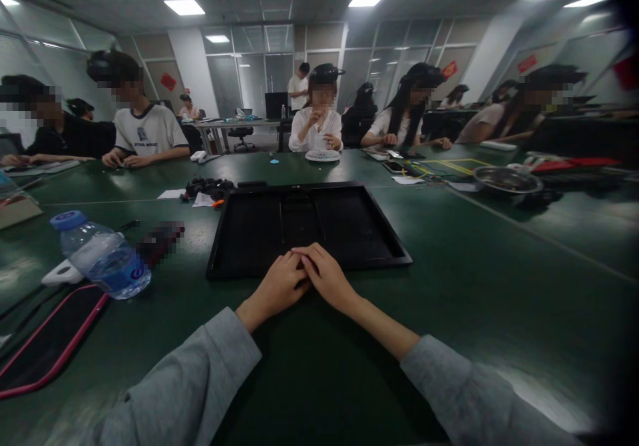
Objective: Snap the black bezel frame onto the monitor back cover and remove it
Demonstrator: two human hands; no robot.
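Observation:
My left hand [280, 281] and my right hand [325, 274] meet at the near edge of a black, shallow rectangular frame [242, 233]. Their fingers are folded together, the right fingertips lying over the left ones. Nothing shows in either hand, though the palms are turned away from view. The frame lies flat on the green table [479, 286], with a raised rim and a recessed middle with thin upright lines. Whether my fingers touch its rim, I cannot tell.
Left of the frame are a water bottle [104, 256], a red-edged phone-like slab [54, 339] and a white plug piece [62, 273]. Behind it lie black parts [208, 188] and a white fan [322, 156]. A metal bowl [506, 178] stands right. Several people sit around.

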